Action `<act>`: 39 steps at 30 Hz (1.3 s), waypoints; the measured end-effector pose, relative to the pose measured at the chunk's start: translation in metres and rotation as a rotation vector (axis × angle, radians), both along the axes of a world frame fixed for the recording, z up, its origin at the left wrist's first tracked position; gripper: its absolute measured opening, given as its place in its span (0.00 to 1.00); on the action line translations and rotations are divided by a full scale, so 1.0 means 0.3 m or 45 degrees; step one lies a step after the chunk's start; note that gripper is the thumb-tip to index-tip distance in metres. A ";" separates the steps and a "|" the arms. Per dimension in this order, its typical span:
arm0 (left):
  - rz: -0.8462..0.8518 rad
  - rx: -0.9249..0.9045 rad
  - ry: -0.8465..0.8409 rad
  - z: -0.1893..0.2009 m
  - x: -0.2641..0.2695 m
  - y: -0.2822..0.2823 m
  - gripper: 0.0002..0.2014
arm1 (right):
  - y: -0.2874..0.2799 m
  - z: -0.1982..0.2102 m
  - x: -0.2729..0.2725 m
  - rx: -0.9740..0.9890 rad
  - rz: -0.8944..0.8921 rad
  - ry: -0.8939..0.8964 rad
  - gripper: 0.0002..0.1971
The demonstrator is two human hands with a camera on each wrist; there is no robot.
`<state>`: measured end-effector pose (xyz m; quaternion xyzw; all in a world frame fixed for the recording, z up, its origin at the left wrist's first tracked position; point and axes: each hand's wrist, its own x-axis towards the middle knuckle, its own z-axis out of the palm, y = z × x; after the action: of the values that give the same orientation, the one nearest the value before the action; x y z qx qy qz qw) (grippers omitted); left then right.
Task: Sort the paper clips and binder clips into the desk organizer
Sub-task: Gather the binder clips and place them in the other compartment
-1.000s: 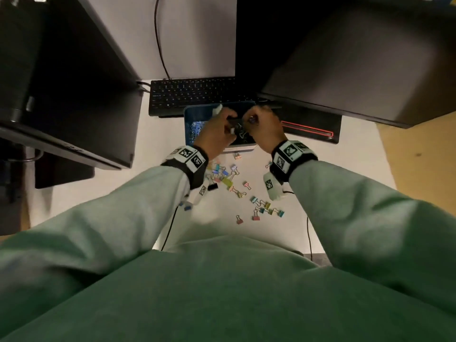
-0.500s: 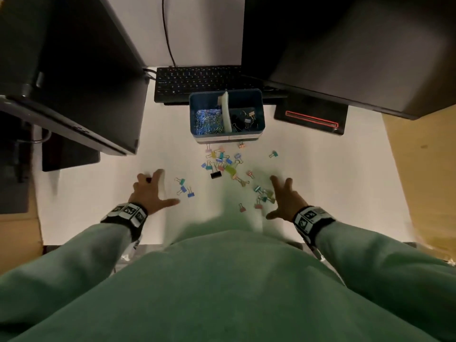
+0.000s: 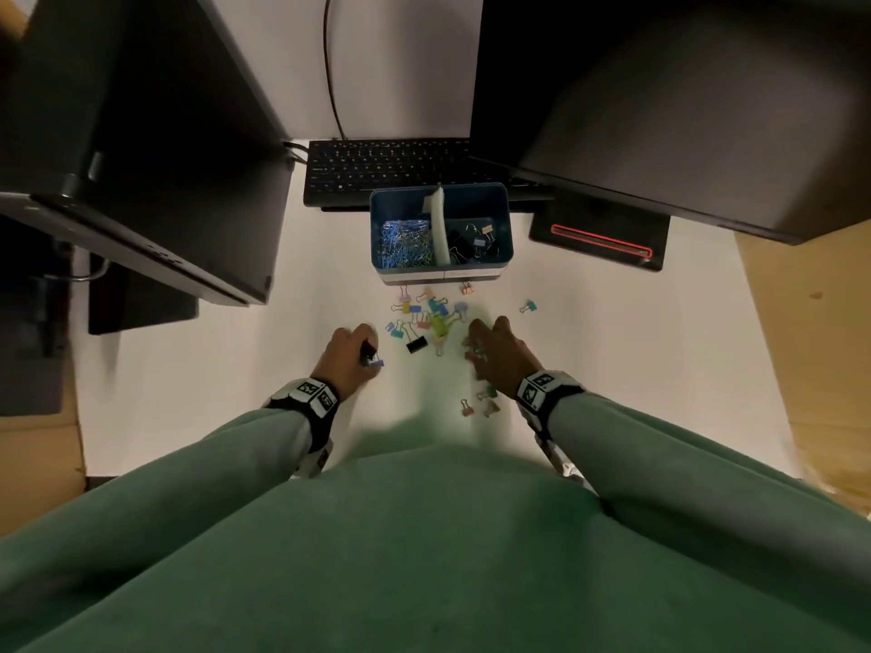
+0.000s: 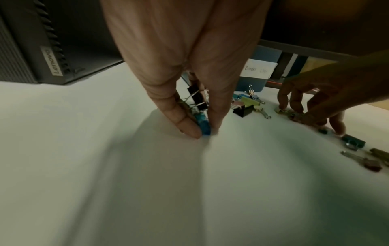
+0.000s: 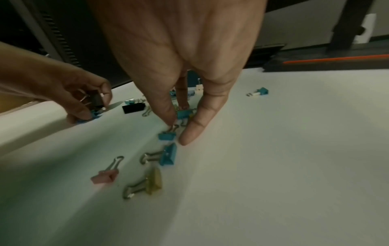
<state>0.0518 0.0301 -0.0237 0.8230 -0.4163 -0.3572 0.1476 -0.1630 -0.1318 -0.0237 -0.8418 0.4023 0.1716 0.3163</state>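
The clearest wording is the brand "Lenovo", in pale letters running vertically on a small grey label (image 4: 51,60) at the corner of the dark computer case (image 4: 31,41) in the left wrist view. To the right of that case, past the hand, a white paper label (image 4: 258,68) is stuck on the front of the blue desk organizer (image 4: 267,55); its handwritten first word looks like "Binder" (the second word is too blurred to read). The keys of the black keyboard (image 3: 391,169), just behind the desk organizer in the head view, carry legends too small to read.
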 end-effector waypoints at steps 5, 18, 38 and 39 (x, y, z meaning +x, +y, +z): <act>-0.044 0.019 0.051 0.029 -0.001 -0.012 0.07 | -0.051 -0.006 -0.069 0.031 -0.118 -0.031 0.14; -0.168 -0.427 0.069 0.411 -0.154 -0.563 0.18 | -0.058 -0.001 0.126 -0.127 0.095 0.049 0.45; -0.156 -0.138 -0.144 -0.049 -0.114 -0.197 0.22 | -0.198 0.195 0.067 0.426 -0.568 -0.818 0.03; -0.150 -0.144 -0.135 -0.047 -0.118 -0.200 0.22 | -0.230 0.227 0.092 0.363 -0.586 -0.896 0.03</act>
<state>0.0166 -0.0298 -0.0377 0.8052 -0.4908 -0.2970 0.1503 -0.1354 -0.2007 0.0443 -0.6855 0.4195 -0.1465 0.5768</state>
